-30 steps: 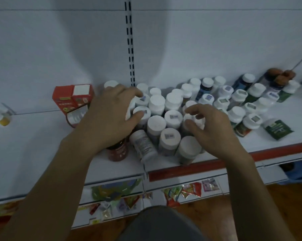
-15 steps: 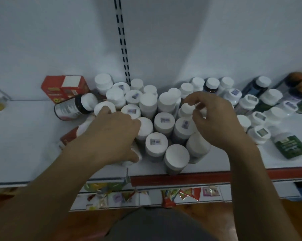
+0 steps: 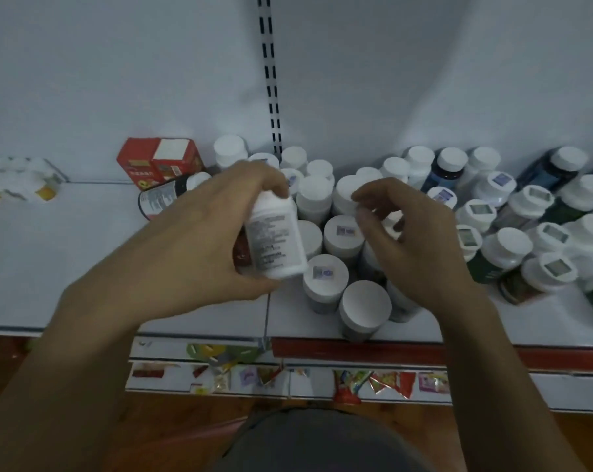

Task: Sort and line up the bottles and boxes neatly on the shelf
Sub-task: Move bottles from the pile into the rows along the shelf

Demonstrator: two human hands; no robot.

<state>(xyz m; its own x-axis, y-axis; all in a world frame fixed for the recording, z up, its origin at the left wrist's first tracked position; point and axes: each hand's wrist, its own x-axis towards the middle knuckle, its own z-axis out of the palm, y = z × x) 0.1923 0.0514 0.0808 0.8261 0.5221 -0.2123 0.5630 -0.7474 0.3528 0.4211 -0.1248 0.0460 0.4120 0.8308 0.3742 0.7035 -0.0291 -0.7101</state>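
left hand (image 3: 199, 247) centre frame, fingers and thumb wrapped round a tilted white bottle (image 3: 274, 240) held over the shelf (image 3: 66, 250) | right hand (image 3: 421, 247) right of centre, fingers curled above the capped bottles (image 3: 325, 274), grip unclear | red box (image 3: 159, 161) upper left

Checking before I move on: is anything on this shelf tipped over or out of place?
Yes. A dark bottle lies on its side just in front of the red box, while the bottles beside it stand upright. The left hand holds a white bottle tilted.
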